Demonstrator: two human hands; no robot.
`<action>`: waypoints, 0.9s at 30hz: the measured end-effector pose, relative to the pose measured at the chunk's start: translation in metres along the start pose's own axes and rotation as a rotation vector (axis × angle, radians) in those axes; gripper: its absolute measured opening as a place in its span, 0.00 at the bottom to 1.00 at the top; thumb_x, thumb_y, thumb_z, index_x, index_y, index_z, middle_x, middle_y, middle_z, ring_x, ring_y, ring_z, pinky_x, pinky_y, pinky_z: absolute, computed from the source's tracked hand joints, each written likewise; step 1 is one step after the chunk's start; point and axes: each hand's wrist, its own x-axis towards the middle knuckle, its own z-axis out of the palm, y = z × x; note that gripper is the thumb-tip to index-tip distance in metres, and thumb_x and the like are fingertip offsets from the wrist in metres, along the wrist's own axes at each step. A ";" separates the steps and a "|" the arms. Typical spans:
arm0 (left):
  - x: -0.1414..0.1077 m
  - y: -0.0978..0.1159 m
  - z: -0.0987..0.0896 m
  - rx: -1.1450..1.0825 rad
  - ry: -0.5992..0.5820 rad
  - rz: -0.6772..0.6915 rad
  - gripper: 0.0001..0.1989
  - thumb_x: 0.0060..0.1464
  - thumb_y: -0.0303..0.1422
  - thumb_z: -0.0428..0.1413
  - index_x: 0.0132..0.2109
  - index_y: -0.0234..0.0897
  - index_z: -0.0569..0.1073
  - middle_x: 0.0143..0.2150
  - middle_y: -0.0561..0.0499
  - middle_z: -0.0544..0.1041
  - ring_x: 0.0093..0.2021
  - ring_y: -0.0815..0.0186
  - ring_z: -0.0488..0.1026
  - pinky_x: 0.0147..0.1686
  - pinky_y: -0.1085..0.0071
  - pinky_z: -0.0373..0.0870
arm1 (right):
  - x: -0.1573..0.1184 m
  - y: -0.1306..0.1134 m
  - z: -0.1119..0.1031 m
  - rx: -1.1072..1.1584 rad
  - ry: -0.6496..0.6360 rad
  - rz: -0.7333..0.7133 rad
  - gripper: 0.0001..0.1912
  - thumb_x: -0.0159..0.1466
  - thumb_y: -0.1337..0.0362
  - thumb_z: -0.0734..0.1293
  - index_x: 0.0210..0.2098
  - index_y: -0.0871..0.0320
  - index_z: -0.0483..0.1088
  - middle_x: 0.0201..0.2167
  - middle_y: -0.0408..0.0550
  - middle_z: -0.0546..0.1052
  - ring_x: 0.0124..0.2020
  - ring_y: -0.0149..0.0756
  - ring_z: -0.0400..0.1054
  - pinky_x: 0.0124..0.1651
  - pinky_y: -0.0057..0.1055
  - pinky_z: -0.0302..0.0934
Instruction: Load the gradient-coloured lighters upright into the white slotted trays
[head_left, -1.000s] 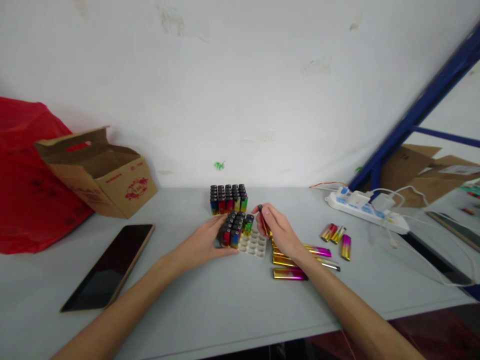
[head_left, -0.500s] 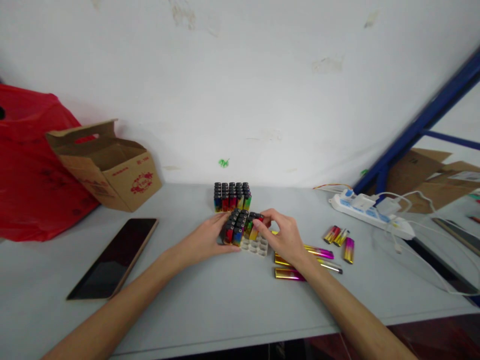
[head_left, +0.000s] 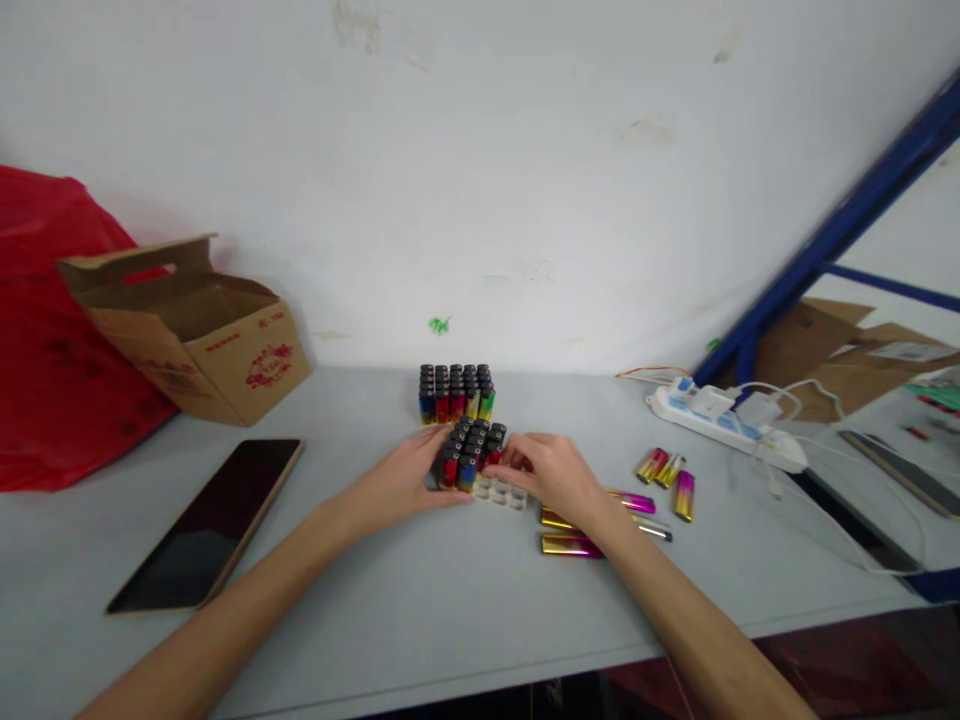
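Note:
Several cigarette lighters (head_left: 466, 455) with black tops and shiny coloured bodies stand upright in a pale tray (head_left: 501, 493) with round pockets. My left hand (head_left: 411, 472) is curled round the tray's left side, with the thumb along its front. At the tray's right side, my right hand (head_left: 541, 465) has its fingers closed on a lighter among the standing ones; the fingers partly hide it. Bare pockets show at the tray's front right. Just behind stands a second block of upright lighters (head_left: 457, 395). Gold and purple lighters (head_left: 571, 545) lie beneath my right forearm.
Three short lighter bodies (head_left: 683, 496) lie to the right, before a white power strip (head_left: 724, 425) with plugs and cables. A dark tablet (head_left: 210, 525) lies at the left. Behind it stand an open cardboard box (head_left: 244, 365) and a red bag (head_left: 67, 340).
My right hand has moved down and in, its fingers lower against the lighters. The yellow lighter that showed at its fingertips is now hidden. The whole view has shifted slightly.

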 end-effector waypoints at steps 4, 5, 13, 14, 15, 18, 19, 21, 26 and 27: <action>0.000 -0.006 0.001 0.004 0.012 -0.010 0.42 0.52 0.51 0.72 0.68 0.40 0.71 0.68 0.38 0.76 0.69 0.43 0.73 0.72 0.46 0.68 | -0.007 -0.002 -0.026 0.010 -0.024 0.040 0.22 0.76 0.46 0.66 0.33 0.54 0.76 0.27 0.44 0.79 0.28 0.34 0.68 0.36 0.30 0.56; 0.000 -0.007 0.002 -0.001 0.017 -0.010 0.42 0.51 0.51 0.72 0.69 0.41 0.71 0.68 0.38 0.76 0.69 0.42 0.73 0.72 0.46 0.68 | -0.013 0.000 -0.037 0.004 -0.006 0.055 0.22 0.78 0.48 0.64 0.34 0.54 0.77 0.28 0.45 0.80 0.29 0.36 0.70 0.38 0.31 0.58; 0.003 -0.014 0.007 -0.001 0.057 0.045 0.44 0.51 0.52 0.72 0.69 0.41 0.70 0.69 0.38 0.76 0.70 0.42 0.73 0.72 0.46 0.67 | -0.104 0.052 -0.126 -0.269 -0.045 0.240 0.14 0.71 0.51 0.70 0.41 0.52 0.84 0.41 0.55 0.84 0.43 0.48 0.78 0.50 0.43 0.71; 0.003 -0.014 0.007 -0.008 0.061 0.052 0.44 0.51 0.52 0.72 0.69 0.41 0.70 0.69 0.38 0.76 0.69 0.42 0.73 0.72 0.46 0.68 | -0.113 0.059 -0.128 -0.293 -0.036 0.245 0.14 0.70 0.51 0.71 0.41 0.52 0.84 0.43 0.56 0.83 0.45 0.50 0.78 0.52 0.45 0.72; 0.003 -0.013 0.007 -0.014 0.063 0.056 0.44 0.51 0.52 0.72 0.69 0.41 0.70 0.69 0.38 0.76 0.69 0.42 0.73 0.72 0.46 0.68 | -0.119 0.064 -0.128 -0.307 -0.035 0.244 0.14 0.69 0.50 0.71 0.41 0.51 0.85 0.45 0.57 0.83 0.47 0.51 0.78 0.53 0.46 0.72; 0.003 -0.011 0.006 -0.016 0.052 0.045 0.43 0.51 0.51 0.71 0.69 0.41 0.70 0.69 0.38 0.76 0.69 0.42 0.74 0.72 0.47 0.68 | -0.128 0.070 -0.121 -0.316 -0.065 0.223 0.13 0.70 0.51 0.71 0.43 0.50 0.85 0.48 0.57 0.82 0.50 0.51 0.77 0.57 0.49 0.71; 0.002 -0.010 0.005 -0.013 0.047 0.033 0.43 0.51 0.51 0.72 0.69 0.41 0.70 0.69 0.38 0.76 0.69 0.43 0.74 0.72 0.47 0.68 | -0.128 0.070 -0.118 -0.313 -0.078 0.218 0.13 0.71 0.51 0.71 0.43 0.50 0.85 0.48 0.57 0.81 0.51 0.51 0.76 0.58 0.49 0.71; 0.002 -0.008 0.005 -0.008 0.039 0.015 0.43 0.52 0.50 0.72 0.69 0.40 0.70 0.68 0.38 0.76 0.69 0.43 0.73 0.72 0.48 0.68 | -0.127 0.068 -0.113 -0.303 -0.088 0.213 0.12 0.71 0.52 0.70 0.43 0.51 0.84 0.48 0.56 0.81 0.52 0.50 0.75 0.59 0.49 0.69; 0.002 -0.007 0.005 -0.006 0.028 0.002 0.45 0.52 0.50 0.71 0.71 0.38 0.68 0.71 0.35 0.74 0.71 0.42 0.71 0.72 0.46 0.67 | -0.121 0.063 -0.111 -0.255 -0.053 0.259 0.12 0.72 0.53 0.68 0.40 0.54 0.78 0.42 0.55 0.82 0.44 0.49 0.75 0.50 0.46 0.70; 0.002 -0.007 0.006 -0.005 0.025 -0.002 0.45 0.52 0.50 0.71 0.71 0.37 0.68 0.71 0.34 0.73 0.71 0.42 0.71 0.73 0.46 0.67 | -0.118 0.063 -0.112 -0.240 -0.030 0.278 0.12 0.72 0.53 0.67 0.40 0.54 0.77 0.40 0.54 0.82 0.42 0.48 0.75 0.47 0.45 0.70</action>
